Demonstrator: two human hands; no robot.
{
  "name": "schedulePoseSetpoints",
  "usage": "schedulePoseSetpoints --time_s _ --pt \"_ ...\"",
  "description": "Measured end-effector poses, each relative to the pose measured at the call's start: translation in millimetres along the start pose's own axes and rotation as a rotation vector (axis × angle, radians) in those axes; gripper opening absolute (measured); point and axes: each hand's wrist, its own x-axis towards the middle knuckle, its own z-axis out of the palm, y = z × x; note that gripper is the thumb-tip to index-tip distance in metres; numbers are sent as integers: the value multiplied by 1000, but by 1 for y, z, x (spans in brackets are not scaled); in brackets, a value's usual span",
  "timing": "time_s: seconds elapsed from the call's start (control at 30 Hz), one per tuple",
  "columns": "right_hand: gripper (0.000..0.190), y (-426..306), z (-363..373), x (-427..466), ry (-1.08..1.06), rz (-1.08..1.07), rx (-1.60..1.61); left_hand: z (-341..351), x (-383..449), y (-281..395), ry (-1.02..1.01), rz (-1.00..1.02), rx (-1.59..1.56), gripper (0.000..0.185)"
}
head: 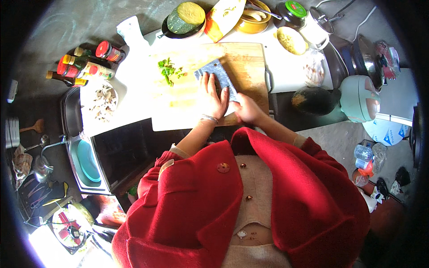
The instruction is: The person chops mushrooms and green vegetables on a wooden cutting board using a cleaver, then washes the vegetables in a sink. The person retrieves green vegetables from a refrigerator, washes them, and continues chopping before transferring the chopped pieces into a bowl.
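Note:
A broad-bladed cleaver (pixel 212 65) lies flat, or nearly so, over the wooden cutting board (pixel 243 55). My right hand (pixel 249 109) is closed around its handle at the board's near right side. Palm down, my left hand (pixel 213 97) rests on the flat of the blade with its thumb spread from the fingers. Whatever may be under the blade is hidden. Chopped green vegetable pieces (pixel 169 71) form a small loose heap on the board, left of the blade. Glare washes out the board's left part.
Sliced mushrooms (pixel 104 102) sit on a plate at the left, below several sauce bottles (pixel 88 67). A cut pumpkin (pixel 186 18) and a brown pot (pixel 253 25) stand behind the board. To the right are a dark gourd (pixel 313 100) and a mint-green rice cooker (pixel 358 97). A sink (pixel 75 164) is lower left.

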Motion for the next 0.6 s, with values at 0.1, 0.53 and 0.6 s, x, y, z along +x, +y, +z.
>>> schedulePoseSetpoints --time_s 0.1,0.53,0.6 --pt "16 -9 20 -1 17 68 185 6 4 -7 81 -44 -150 46" --pt "10 -24 -96 -30 575 48 567 79 117 134 -105 576 -437 17" --pt "9 -21 -126 -25 629 36 595 106 140 158 -112 639 -490 13"
